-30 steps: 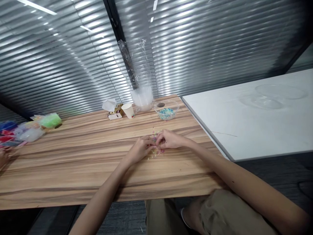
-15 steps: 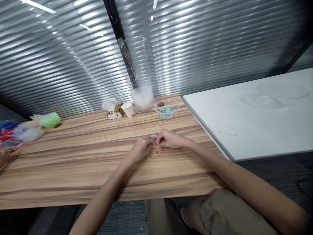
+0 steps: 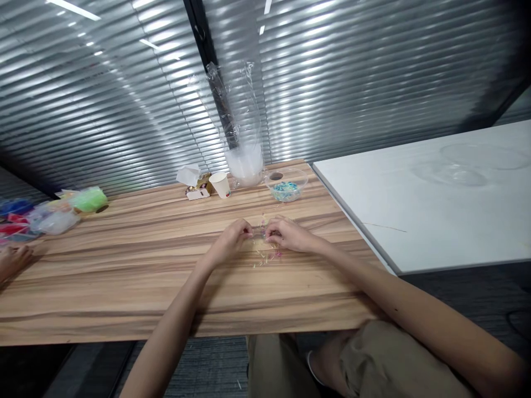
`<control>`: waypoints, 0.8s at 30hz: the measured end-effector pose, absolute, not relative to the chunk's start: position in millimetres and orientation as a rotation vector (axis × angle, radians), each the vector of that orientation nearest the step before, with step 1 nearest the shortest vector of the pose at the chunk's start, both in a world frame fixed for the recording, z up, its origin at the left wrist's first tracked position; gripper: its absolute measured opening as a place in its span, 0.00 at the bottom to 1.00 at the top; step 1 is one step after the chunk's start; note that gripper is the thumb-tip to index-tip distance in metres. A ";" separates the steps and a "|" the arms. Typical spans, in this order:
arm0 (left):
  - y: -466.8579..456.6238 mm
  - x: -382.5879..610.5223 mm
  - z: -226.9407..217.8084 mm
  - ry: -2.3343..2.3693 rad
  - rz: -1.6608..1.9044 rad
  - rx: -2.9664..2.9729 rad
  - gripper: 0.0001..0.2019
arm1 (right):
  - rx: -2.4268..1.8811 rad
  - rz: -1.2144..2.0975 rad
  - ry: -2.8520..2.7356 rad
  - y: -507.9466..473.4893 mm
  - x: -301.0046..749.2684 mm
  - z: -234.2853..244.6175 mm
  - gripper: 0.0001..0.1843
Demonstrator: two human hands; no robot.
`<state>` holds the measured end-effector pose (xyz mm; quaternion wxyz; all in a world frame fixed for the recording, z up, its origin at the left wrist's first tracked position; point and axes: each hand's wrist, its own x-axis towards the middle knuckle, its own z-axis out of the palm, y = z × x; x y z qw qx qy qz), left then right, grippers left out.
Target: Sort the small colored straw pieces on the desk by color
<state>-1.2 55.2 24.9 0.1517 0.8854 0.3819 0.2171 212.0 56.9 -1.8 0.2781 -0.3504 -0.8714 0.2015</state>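
Small thin shreds in yellow, pink and purple (image 3: 265, 256) lie scattered on the wooden table between my hands. My left hand (image 3: 232, 239) is closed in a pinch at the left side of the shreds; what sits in its fingertips is too small to make out. Just right of the shreds, my right hand (image 3: 289, 235) is also pinched, its fingertips close to the table, and whatever it holds is too small to name. A short gap separates the two hands. Behind them stands a clear plastic bowl (image 3: 305, 176) with blue and green shreds (image 3: 286, 191) inside.
A paper cup (image 3: 219, 182), a tissue box (image 3: 199, 191) and a tall clear bag with white containers (image 3: 246, 166) line the back. Coloured bags (image 3: 58, 218) and another person's hand (image 3: 15, 260) are at left. A white table (image 3: 415, 221) adjoins at right, with clear lids (image 3: 454, 172).
My left hand has moved left and slightly up, away from my right hand, opening a gap over the shreds. My right hand stays nearly in place. The other person's hand shows more at the left.
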 end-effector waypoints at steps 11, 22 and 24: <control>58.4 -16.3 39.6 1.118 0.590 2.344 0.07 | -0.782 0.370 -2.323 43.0 191.8 -8.7 0.03; 66.6 -24.1 37.7 1.199 0.439 2.128 0.02 | -0.620 0.441 -2.316 37.4 176.3 -2.8 0.08; 67.1 -26.1 38.0 1.198 0.416 2.119 0.02 | -0.628 0.495 -2.305 35.7 182.4 7.6 0.08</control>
